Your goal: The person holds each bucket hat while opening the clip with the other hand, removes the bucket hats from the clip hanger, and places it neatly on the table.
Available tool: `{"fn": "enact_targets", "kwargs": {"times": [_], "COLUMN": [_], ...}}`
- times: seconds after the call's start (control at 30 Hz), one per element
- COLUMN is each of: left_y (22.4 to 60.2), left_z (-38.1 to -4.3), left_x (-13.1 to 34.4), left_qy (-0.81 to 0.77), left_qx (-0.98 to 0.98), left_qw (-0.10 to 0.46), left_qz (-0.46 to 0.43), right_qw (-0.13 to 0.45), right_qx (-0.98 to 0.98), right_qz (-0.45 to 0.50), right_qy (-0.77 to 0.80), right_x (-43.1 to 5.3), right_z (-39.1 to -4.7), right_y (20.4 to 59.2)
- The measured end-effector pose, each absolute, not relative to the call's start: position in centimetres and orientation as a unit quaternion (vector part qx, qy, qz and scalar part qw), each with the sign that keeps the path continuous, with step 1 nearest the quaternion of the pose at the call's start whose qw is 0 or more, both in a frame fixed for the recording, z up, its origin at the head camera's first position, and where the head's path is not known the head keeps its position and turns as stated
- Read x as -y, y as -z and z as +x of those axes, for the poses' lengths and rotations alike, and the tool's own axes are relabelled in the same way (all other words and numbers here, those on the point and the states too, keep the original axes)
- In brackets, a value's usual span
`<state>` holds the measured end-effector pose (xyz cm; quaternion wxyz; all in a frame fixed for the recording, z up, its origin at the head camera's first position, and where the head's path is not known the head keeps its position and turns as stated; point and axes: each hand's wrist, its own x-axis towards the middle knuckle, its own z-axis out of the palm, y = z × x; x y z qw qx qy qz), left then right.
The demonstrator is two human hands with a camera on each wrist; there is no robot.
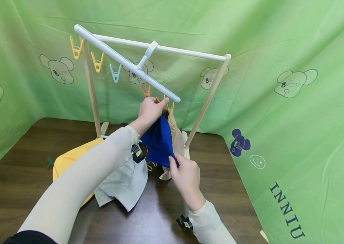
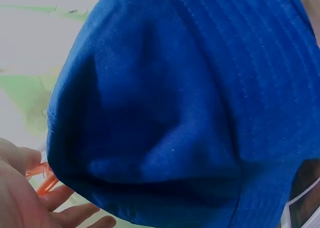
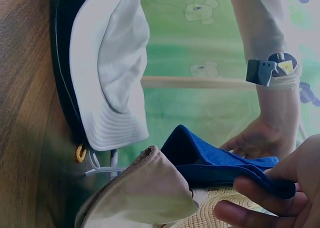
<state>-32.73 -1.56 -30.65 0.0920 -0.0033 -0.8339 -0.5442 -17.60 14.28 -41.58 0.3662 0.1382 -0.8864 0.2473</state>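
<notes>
A blue bucket hat [image 1: 159, 139] hangs under the low end of a white hanger bar [image 1: 123, 61]. My left hand [image 1: 151, 110] is at the hat's top, where thumb and fingers pinch an orange clothespin [image 2: 47, 184] against the fabric. Lower down, my right hand [image 1: 187, 176] grips the brim between thumb and fingers. Beside the blue hat hangs a woven straw hat [image 1: 173, 125] below a yellow clothespin [image 1: 171, 106]. A beige hat [image 3: 145, 193] is close by, partly behind the blue one in the head view.
The bar hangs tilted from a rack with a white top rail [image 1: 187, 52] and wooden posts [image 1: 210, 98]. Other clothespins hang along it, including a light blue one [image 1: 115, 74]. White [image 1: 117, 183] and yellow [image 1: 74, 156] hats are under my left arm. Green printed cloth [image 1: 312, 135] surrounds the table.
</notes>
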Motion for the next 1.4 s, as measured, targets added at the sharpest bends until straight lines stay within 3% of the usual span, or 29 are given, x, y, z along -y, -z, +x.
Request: {"fn": "enact_targets", "kwargs": {"times": [1.4], "left_y": [32.7], "left_z": [-27.7], "left_x": [6.4], "left_qy": [0.468], "left_qx": [0.874], "left_qw": [0.081], "left_qz": [-0.103], "right_qw": [0.386], "right_qx": [0.876], "right_qz": [0.149], "right_qy": [-0.249], "right_x": [-14.6], "right_z": [-17.9], "right_y": [42.1]}}
